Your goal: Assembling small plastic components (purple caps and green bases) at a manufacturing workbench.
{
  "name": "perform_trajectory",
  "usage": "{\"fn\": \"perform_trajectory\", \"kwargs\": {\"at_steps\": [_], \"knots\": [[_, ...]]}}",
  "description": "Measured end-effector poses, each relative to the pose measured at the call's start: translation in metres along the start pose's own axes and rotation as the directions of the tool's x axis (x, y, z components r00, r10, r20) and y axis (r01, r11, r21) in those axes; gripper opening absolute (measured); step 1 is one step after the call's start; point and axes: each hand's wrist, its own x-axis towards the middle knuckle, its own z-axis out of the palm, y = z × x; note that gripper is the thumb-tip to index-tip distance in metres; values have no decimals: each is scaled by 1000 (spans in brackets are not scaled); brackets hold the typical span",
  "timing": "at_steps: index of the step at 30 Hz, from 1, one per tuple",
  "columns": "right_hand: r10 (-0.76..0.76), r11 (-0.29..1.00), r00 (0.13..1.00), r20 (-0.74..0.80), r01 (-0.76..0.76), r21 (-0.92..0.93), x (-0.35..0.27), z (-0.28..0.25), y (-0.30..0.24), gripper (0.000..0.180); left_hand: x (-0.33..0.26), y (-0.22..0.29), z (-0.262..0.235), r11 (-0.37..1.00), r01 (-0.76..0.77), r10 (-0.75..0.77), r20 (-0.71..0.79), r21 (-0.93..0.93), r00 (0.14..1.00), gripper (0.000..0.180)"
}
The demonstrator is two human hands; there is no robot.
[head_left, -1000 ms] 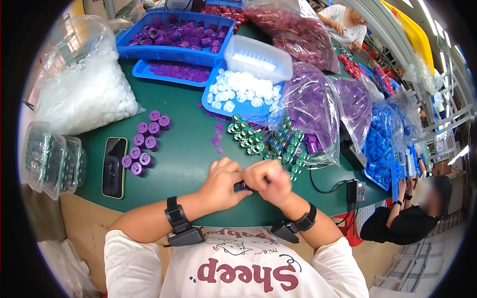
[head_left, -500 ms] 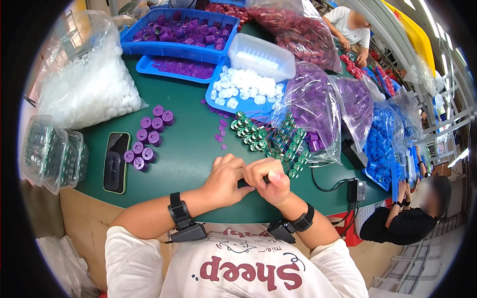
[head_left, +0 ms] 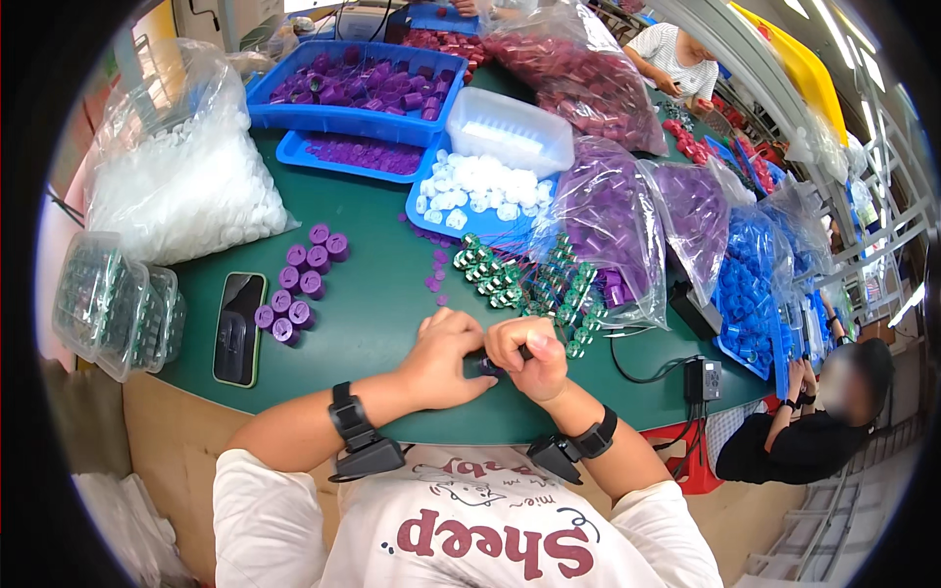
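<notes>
Near the front edge of the table, my left hand is closed with its fingers curled round a small dark purple part. Most of that part is hidden. My right hand forms a fist right beside it, gripping a slim dark tool of which only a bit shows above the fingers. The two hands nearly touch. Several round purple caps stand in a cluster to the left. Beyond my hands lies a heap of small green circuit boards with thin wires.
A phone and clear plastic boxes are at left. Farther back are a bag of white parts, a blue tray of purple parts, a blue tray of clear pieces and bags of purple parts. Co-workers sit right.
My hands keep almost the same place and closed grip; a bit more purple shows between them. The whole view has shifted slightly.
</notes>
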Motion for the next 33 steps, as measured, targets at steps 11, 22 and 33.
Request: {"fn": "perform_trajectory", "kwargs": {"at_steps": [11, 22, 33], "knots": [[12, 999, 938, -347, 6, 50, -1, 29, 24, 49, 50, 47, -16, 880, -280, 241, -147, -383, 959, 31], [-2, 1000, 863, -506, 11, 16, -5, 35, 24, 46, 53, 53, -5, 903, -335, 263, -271, -268, 926, 25], [-1, 996, 1000, 31, -2, 90, -4, -4, 4, 56, 0, 10, -13, 998, -20, 20, 7, -54, 1000, 58]]}}
